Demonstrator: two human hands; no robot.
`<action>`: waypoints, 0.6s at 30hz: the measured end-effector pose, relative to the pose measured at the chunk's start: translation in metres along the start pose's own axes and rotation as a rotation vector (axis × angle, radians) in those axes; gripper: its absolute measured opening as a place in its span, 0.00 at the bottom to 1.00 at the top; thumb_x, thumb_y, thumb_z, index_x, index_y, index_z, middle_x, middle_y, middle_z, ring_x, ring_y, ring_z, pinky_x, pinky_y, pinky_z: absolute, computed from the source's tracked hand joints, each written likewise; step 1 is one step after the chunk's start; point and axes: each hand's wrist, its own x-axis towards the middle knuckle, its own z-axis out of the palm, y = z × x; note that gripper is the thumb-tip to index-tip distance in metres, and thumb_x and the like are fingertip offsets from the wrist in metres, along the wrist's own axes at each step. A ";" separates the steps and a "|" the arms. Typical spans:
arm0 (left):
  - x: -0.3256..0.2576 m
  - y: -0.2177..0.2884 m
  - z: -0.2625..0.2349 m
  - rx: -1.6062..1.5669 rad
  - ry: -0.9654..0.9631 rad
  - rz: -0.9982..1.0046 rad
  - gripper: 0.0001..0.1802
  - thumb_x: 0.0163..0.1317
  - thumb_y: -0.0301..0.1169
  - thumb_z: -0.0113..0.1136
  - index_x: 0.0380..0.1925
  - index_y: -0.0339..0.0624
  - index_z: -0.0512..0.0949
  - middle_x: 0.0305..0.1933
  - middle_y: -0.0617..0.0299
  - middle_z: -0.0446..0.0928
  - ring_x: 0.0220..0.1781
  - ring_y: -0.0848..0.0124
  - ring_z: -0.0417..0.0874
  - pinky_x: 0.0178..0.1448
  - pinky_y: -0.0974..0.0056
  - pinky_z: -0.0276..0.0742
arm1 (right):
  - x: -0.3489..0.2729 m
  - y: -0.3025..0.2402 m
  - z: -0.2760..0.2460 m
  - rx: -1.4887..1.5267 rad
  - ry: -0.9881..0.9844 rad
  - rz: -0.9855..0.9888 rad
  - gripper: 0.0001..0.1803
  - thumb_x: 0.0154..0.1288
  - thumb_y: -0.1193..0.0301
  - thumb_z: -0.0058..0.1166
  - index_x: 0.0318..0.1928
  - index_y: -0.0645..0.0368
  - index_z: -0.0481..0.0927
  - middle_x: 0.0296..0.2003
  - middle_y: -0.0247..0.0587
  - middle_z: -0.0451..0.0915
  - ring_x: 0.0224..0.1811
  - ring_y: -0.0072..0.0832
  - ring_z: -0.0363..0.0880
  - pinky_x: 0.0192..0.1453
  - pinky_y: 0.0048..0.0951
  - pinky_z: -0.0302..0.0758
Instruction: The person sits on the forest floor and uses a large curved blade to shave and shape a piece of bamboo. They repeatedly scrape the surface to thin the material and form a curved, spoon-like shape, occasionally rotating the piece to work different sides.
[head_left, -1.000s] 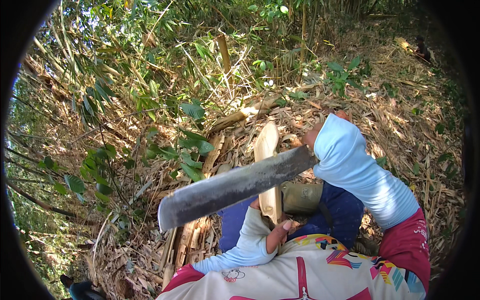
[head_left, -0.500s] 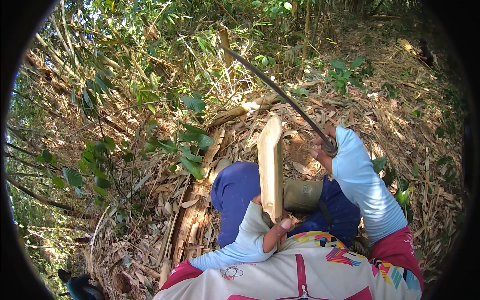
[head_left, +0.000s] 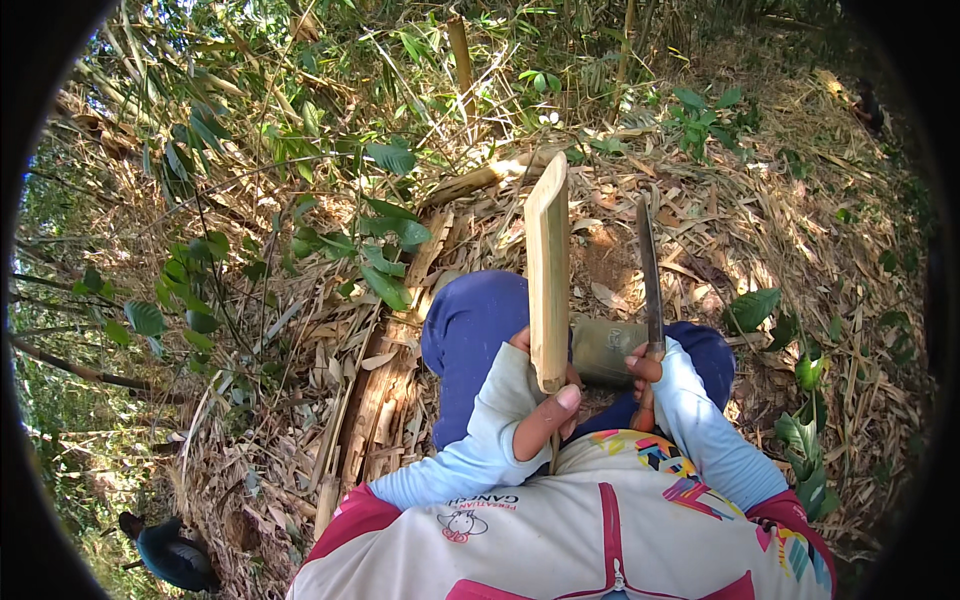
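My left hand [head_left: 548, 405] is closed around the lower end of a pale, split bamboo piece [head_left: 549, 275]. The piece stands nearly upright before my chest, and its far end is cut to a slant. To its right, my right hand [head_left: 645, 375] grips the wooden handle of a machete [head_left: 650, 265]. The dark blade points up and away from me, apart from the bamboo. Between my blue-trousered knees lies an olive-green, rounded thing [head_left: 605, 350], partly hidden, whose kind I cannot make out.
A peeling log [head_left: 375, 420] lies left of my knee, and another piece of wood [head_left: 490, 178] lies ahead. Dry leaves [head_left: 800, 220] cover the ground. Leafy stems [head_left: 385, 250] rise at the left. A dark teal shape [head_left: 178, 555] shows at the lower left rim.
My right hand has come down and closer to my body, swinging the machete from a leftward slant to nearly upright. The bamboo has risen slightly in my left hand.
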 end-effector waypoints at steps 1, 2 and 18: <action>0.000 0.000 0.000 -0.024 -0.010 0.011 0.38 0.62 0.27 0.58 0.68 0.35 0.50 0.30 0.58 0.71 0.23 0.73 0.71 0.30 0.68 0.72 | 0.002 -0.001 -0.003 0.045 0.003 -0.008 0.18 0.54 0.73 0.66 0.40 0.61 0.70 0.25 0.36 0.73 0.23 0.23 0.71 0.25 0.28 0.72; 0.000 0.001 0.000 -0.045 -0.021 0.022 0.37 0.62 0.28 0.59 0.67 0.36 0.51 0.31 0.59 0.71 0.24 0.74 0.72 0.30 0.69 0.72 | 0.004 -0.002 -0.006 0.092 0.007 -0.017 0.18 0.54 0.73 0.66 0.41 0.61 0.70 0.26 0.36 0.73 0.24 0.23 0.71 0.25 0.28 0.72; -0.002 -0.012 0.006 -0.022 0.122 -0.017 0.31 0.62 0.32 0.62 0.60 0.38 0.58 0.31 0.62 0.71 0.20 0.78 0.70 0.22 0.72 0.67 | -0.052 -0.116 0.027 -1.145 -0.093 -1.082 0.21 0.40 0.71 0.69 0.39 0.59 0.79 0.28 0.48 0.78 0.33 0.46 0.79 0.36 0.42 0.74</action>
